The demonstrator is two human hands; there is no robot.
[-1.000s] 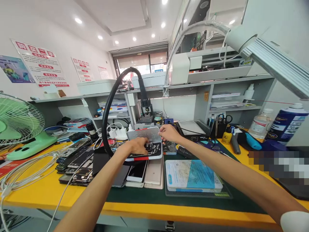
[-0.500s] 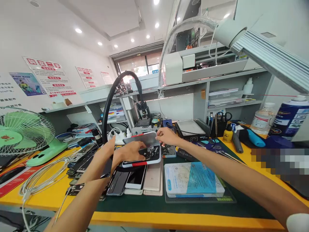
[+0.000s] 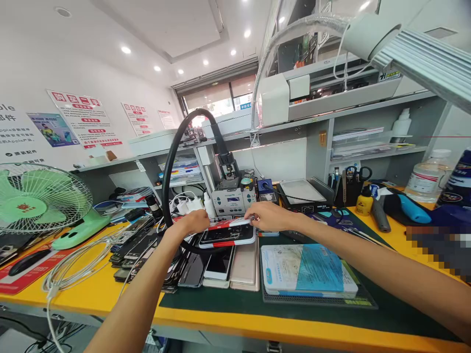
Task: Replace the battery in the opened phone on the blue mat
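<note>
A flat red and white case with a dark inside lies on the phones near the bench's middle: its base (image 3: 228, 239) shows dark small parts, and its lid (image 3: 230, 224) slants low over the back of it. My right hand (image 3: 270, 215) pinches the lid's right end, thumb toward me. My left hand (image 3: 195, 221) is curled at the lid's left end; its fingertips are partly hidden. Beneath and in front sit a black phone (image 3: 193, 268), a white phone (image 3: 220, 264) and a gold phone (image 3: 245, 267).
A black hose (image 3: 167, 181) arches close to my left wrist. A blue and white box (image 3: 309, 269) lies on the green mat (image 3: 235, 301). Stacked phone parts (image 3: 138, 250), a white cable (image 3: 73, 262) and a green fan (image 3: 33, 203) occupy the left; a grey soldering station (image 3: 233, 201) stands behind.
The lid has tipped down from near upright to low over the base. My left hand has left the case's inside for the lid's left end. The view has shifted slightly.
</note>
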